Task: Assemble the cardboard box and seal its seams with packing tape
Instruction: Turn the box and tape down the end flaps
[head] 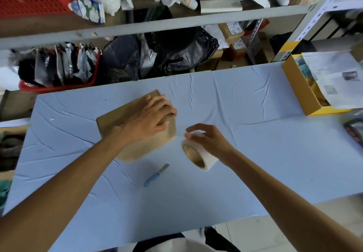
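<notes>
A small brown cardboard box [117, 118] stands closed on the blue table [245, 134], left of centre. My left hand [151, 116] lies on top of it, fingers curled over the right edge of the top flaps. Just right of the box stands a roll of clear packing tape [204, 158] on its edge, its cardboard core facing me. My right hand [208, 139] grips the top of the roll, fingertips at the tape's surface near the box. A blue utility knife [156, 176] lies on the table in front of the box.
An open yellow and brown carton [300, 92] with papers sits at the table's right edge. Behind the table are metal shelves [176, 24] with bags, parcels and red baskets [59, 86]. A dark object [355, 132] lies at the far right.
</notes>
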Demonstrator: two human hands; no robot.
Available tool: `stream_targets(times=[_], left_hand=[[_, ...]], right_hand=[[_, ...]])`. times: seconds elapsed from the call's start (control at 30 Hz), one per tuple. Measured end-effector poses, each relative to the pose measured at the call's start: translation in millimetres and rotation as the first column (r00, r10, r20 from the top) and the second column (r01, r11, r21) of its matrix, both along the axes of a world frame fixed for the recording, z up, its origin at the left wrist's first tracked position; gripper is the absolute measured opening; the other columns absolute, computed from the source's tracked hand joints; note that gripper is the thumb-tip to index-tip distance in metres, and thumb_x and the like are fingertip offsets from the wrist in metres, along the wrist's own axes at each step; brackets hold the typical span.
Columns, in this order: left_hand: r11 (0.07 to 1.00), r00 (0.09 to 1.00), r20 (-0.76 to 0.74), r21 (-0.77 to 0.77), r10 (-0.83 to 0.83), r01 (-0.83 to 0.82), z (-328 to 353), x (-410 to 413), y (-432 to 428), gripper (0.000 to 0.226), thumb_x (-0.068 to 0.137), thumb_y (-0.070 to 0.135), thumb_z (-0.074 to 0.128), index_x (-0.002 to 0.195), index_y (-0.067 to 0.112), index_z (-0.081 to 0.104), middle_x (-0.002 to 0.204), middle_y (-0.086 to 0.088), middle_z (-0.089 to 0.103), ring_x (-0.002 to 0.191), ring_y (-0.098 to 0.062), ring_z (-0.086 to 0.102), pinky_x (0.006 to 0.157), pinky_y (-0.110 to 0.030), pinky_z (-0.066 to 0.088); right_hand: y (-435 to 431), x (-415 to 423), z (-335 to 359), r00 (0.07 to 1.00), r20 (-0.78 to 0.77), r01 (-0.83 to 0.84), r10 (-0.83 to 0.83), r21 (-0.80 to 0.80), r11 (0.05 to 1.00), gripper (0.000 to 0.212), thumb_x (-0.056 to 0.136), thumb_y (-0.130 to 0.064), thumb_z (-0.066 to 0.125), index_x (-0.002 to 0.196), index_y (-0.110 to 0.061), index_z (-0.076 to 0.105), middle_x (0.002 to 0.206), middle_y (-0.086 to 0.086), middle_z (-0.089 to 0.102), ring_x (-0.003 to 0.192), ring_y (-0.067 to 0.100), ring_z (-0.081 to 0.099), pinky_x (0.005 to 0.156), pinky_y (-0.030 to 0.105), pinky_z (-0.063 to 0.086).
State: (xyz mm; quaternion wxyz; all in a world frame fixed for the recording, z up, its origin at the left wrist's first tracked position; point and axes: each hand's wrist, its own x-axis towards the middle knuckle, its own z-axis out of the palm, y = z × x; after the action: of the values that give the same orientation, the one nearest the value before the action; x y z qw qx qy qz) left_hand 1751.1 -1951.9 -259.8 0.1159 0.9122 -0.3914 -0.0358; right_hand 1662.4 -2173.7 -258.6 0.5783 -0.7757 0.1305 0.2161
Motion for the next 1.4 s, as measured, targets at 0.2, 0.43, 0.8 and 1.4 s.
stream_targets(times=[0.2, 0.43, 0.8, 1.4], left_hand=[[0.999, 0.999, 0.024, 0.032, -0.027, 0.026, -2, -1, 2, 0.027, 0.089, 0.03, 0.054, 0.116, 0.032, 0.049, 0.128, 0.005, 0.047, 0.14, -0.021, 0.024, 0.112, -0.048, 0.022], [0.999, 0.999, 0.036, 0.042, -0.004, 0.002, -1, -6, 1, 0.025, 0.094, 0.027, 0.049, 0.119, 0.029, 0.049, 0.137, 0.002, 0.044, 0.145, -0.022, 0.018, 0.114, -0.048, 0.019], [0.999, 1.0, 0.006, 0.038, 0.024, -0.025, 0, -14, -5, 0.024, 0.097, 0.026, 0.042, 0.121, 0.028, 0.043, 0.137, 0.002, 0.039, 0.147, -0.023, 0.011, 0.116, -0.048, 0.016], [0.918, 0.978, 0.028, -0.352, 0.206, -0.183, 11, -61, -3, 0.031, 0.084, 0.005, 0.051, 0.114, 0.012, 0.054, 0.127, -0.003, 0.05, 0.12, -0.02, 0.045, 0.098, -0.024, 0.036]], right_hand=[[-2, -11, -12, 0.992, -0.13, 0.0, -0.005, -0.034, 0.999, 0.055, 0.083, -0.03, 0.073, 0.13, -0.007, 0.054, 0.103, 0.01, 0.067, 0.081, 0.014, 0.067, 0.066, 0.014, 0.046], [-5, -23, -14, 0.999, 0.029, 0.037, -0.035, -0.082, 0.996, 0.078, 0.084, -0.037, 0.07, 0.148, -0.039, 0.025, 0.085, 0.013, 0.063, 0.076, 0.02, 0.059, 0.066, 0.022, 0.04], [-3, -31, -19, 0.998, -0.034, 0.039, -0.045, -0.154, 0.987, 0.046, 0.079, -0.041, 0.074, 0.115, -0.015, 0.065, 0.105, 0.001, 0.065, 0.098, 0.023, 0.062, 0.077, 0.024, 0.043], [3, -34, 1, 0.986, 0.163, 0.024, -0.027, 0.022, 0.999, 0.059, 0.079, -0.046, 0.073, 0.132, -0.035, 0.051, 0.082, 0.007, 0.074, 0.072, 0.02, 0.07, 0.061, 0.018, 0.053]])
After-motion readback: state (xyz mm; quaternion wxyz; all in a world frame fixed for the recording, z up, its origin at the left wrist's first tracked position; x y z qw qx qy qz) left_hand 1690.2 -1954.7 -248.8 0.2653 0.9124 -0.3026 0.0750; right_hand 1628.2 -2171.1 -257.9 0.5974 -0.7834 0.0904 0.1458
